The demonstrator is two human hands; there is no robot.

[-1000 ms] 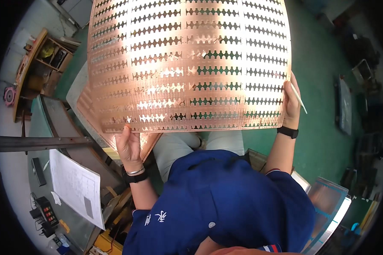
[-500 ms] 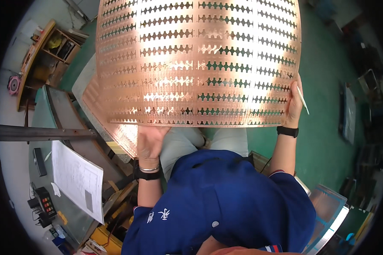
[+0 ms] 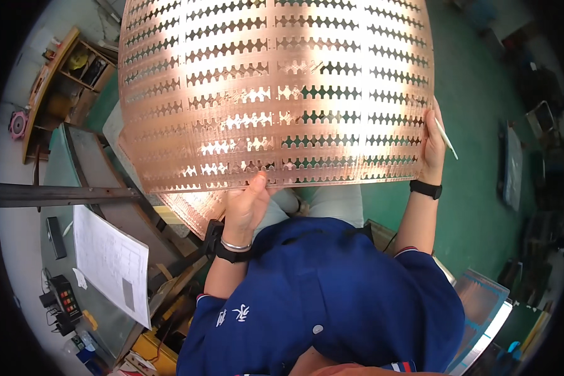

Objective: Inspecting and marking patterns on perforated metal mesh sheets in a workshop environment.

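A large copper-coloured perforated sheet [image 3: 272,94], cut with rows of jagged-edged slots, is held up before me and bows slightly. My left hand [image 3: 247,210] pinches its near edge left of the middle, thumb on top and fingers mostly hidden beneath. At the right edge, my right hand [image 3: 432,147] grips the sheet near its corner. A thin white pen-like stick [image 3: 446,139] also sits in that hand, pointing outward. Below the sheet's left part, another copper-coloured sheet [image 3: 197,210] shows partly.
To the left stands a glass-topped table with a printed paper [image 3: 113,263], a black box with orange-red lights [image 3: 64,297] and a dark bar [image 3: 62,195] across it. A wooden shelf [image 3: 75,81] is at far left. Blue-taped clear panels [image 3: 479,313] stand at lower right.
The perforated sheet has shifted left and tilted slightly, its left side lower. My left hand has moved right along the near edge, its thumb now showing on top. My right hand keeps its grip.
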